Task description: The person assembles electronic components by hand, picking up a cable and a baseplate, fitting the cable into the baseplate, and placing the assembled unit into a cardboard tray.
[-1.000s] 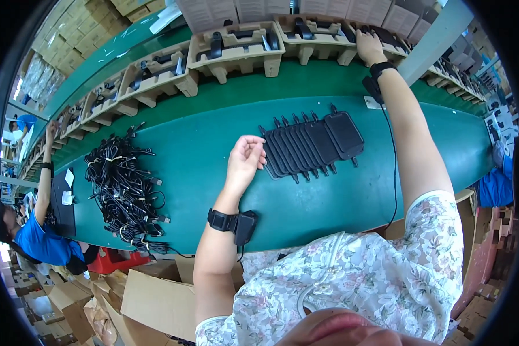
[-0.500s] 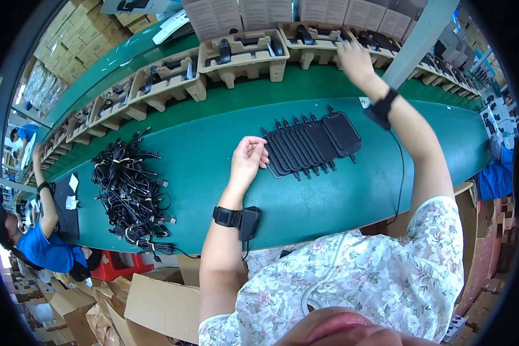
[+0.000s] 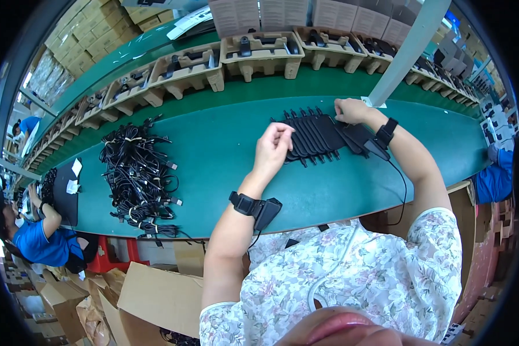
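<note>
Fingers (image 3: 285, 131) of the left hand (image 3: 271, 149) curl loosely at the left end of the black units (image 3: 312, 136) on the counter (image 3: 225, 173); the right hand (image 3: 352, 111) bends down over their right end. Whether either grips one, I can't tell from here.

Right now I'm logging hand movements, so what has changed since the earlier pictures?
The right hand has come back from the far trays to the right-end black piece; whether it grips is unclear. The co-worker's arm has lowered. The left hand stays at the left end of the black row; the cable pile stays put.
</note>
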Motion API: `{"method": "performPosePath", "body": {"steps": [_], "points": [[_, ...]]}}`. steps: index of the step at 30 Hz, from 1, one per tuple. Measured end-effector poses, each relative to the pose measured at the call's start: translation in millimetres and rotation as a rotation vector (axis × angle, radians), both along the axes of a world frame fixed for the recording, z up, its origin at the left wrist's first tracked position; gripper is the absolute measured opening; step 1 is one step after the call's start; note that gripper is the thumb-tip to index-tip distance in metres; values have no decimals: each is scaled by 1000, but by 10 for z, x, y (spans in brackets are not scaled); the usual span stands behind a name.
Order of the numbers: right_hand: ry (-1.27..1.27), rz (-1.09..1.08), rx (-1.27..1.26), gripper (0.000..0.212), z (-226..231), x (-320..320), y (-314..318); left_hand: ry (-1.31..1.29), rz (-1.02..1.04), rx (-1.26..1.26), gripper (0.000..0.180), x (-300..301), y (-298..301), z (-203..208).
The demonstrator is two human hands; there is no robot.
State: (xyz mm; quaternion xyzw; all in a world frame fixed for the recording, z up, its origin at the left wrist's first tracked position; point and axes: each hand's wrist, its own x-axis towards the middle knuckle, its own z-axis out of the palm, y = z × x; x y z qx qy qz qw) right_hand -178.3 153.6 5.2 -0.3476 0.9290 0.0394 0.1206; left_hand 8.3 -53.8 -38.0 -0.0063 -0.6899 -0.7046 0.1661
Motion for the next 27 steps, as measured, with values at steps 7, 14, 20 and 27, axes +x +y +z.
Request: {"method": "performPosePath", "body": {"steps": [7,14,20,27], "points": [[654,-21,-227,19,517,207,115,-158,-356,-39,21,78,54,87],[-286,-89,-1273,18,489,987,-245,-96,-309,319,25,236,166,329],[-616,-52,-1183,16,260,1113,-425,-44,-69,252,24,70,-174,178],[-41,-83,-1172,20,451,-47,-376,42,4,122,19,67,-313,-41]]}}
